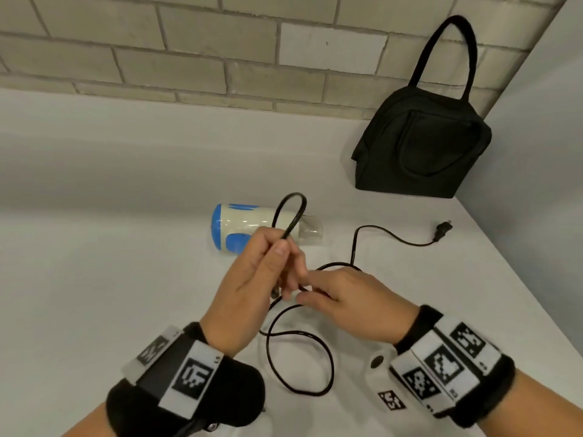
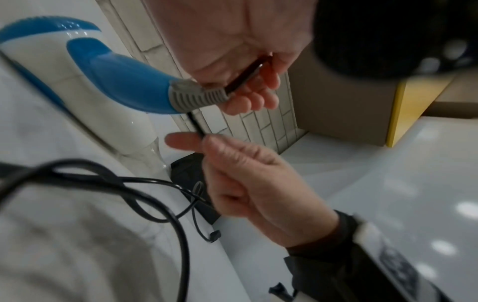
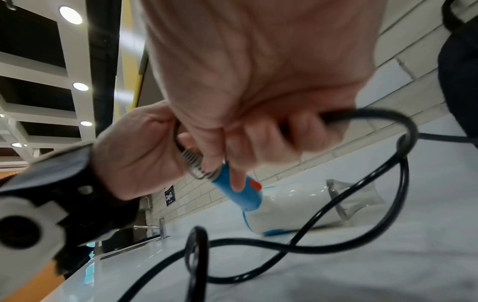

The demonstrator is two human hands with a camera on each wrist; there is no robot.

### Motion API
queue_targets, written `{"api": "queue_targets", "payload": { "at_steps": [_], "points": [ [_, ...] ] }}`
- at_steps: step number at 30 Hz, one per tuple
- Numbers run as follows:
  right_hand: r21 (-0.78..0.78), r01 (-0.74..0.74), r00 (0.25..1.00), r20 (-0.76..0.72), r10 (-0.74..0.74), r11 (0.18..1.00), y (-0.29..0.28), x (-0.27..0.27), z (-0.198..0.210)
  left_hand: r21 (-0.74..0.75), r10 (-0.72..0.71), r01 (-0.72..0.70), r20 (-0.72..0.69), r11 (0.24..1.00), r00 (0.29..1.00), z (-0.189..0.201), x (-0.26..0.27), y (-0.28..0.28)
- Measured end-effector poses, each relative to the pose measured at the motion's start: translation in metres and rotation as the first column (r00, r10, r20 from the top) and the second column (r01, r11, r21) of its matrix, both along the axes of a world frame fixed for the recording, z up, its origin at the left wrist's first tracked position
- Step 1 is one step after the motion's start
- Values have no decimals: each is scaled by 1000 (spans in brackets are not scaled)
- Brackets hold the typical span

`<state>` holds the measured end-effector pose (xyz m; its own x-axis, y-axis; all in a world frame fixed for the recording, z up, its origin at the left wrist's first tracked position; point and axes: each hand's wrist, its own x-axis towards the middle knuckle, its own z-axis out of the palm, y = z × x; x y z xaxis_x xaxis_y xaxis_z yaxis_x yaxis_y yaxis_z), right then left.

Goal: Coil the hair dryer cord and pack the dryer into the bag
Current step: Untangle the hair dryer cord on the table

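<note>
A white and blue hair dryer (image 1: 249, 227) lies on its side on the white counter (image 1: 110, 247). Its black cord (image 1: 303, 205) rises in a small loop above my left hand (image 1: 284, 269), which grips the folded cord by the grey strain relief (image 2: 199, 98) at the blue handle end. My right hand (image 1: 310, 290) pinches the cord just beside it. The slack lies in loose loops in front of my wrists, and the plug (image 1: 441, 233) rests to the right. A black bag (image 1: 419, 146) with an upright handle stands at the back right; I see no opening in it.
A pale brick wall (image 1: 189, 58) runs along the back of the counter, and a white side wall (image 1: 552, 152) closes the right corner behind the bag. Bare counter stretches to the left of the dryer.
</note>
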<state>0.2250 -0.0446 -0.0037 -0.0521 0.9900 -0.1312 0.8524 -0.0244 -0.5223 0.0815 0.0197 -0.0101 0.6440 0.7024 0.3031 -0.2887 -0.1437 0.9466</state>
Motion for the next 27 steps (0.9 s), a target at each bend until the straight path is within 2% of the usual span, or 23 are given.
{"api": "queue_targets", "payload": {
  "at_steps": [2,3,6,8,10,11,12,14,15,16,17,18,19,20,22,23,25,27],
  "points": [
    [68,74,996,43,-77,995,-6,-8,0,72,34,-33,-20,997,999,-1,4,0],
    [103,101,995,9,-102,990,-8,-9,1,104,43,-41,-21,994,999,-2,6,-1],
    [140,145,967,-229,-111,979,-4,-8,1,159,17,-15,-11,987,1000,-4,7,-5],
    [106,191,871,-477,-119,976,3,-7,3,223,3,4,-30,975,1000,-7,8,-9],
    [70,264,692,-708,-138,962,13,-9,6,272,2,9,-42,962,999,-9,7,-11],
    [113,323,655,-744,-135,940,21,-8,6,276,3,7,-39,961,999,-10,7,-12],
    [181,391,658,-740,-136,903,27,-8,7,276,7,3,-35,961,999,-10,6,-13],
    [286,472,736,-648,-195,834,38,-9,5,242,24,-15,-34,970,999,-9,5,-15],
    [310,437,827,-508,-242,844,40,-9,3,202,24,-18,-29,979,999,-8,5,-15],
    [302,338,931,-244,-270,892,40,-11,1,155,24,-22,-11,988,1000,-6,4,-15],
    [253,228,965,71,-253,940,37,-16,-1,118,32,-33,14,992,999,-3,4,-13],
    [209,139,937,287,-197,968,33,-18,-3,93,59,-63,47,994,997,1,4,-10],
    [216,67,916,373,-145,974,28,-19,-7,72,98,-104,76,992,992,4,5,-6],
    [239,16,908,402,-114,971,22,-21,-6,47,139,-144,100,988,985,6,6,-2],
    [209,22,884,453,-117,978,12,-29,0,37,192,-197,109,980,975,5,8,6],
    [204,42,862,487,-138,978,3,-29,3,81,179,-186,96,979,979,5,13,6],
    [332,14,843,503,-190,943,-7,-28,4,196,120,-121,20,973,993,-1,20,2],
    [371,-78,862,492,-124,926,-17,-28,2,266,66,-32,-119,964,991,-7,22,-4]
  ]
}}
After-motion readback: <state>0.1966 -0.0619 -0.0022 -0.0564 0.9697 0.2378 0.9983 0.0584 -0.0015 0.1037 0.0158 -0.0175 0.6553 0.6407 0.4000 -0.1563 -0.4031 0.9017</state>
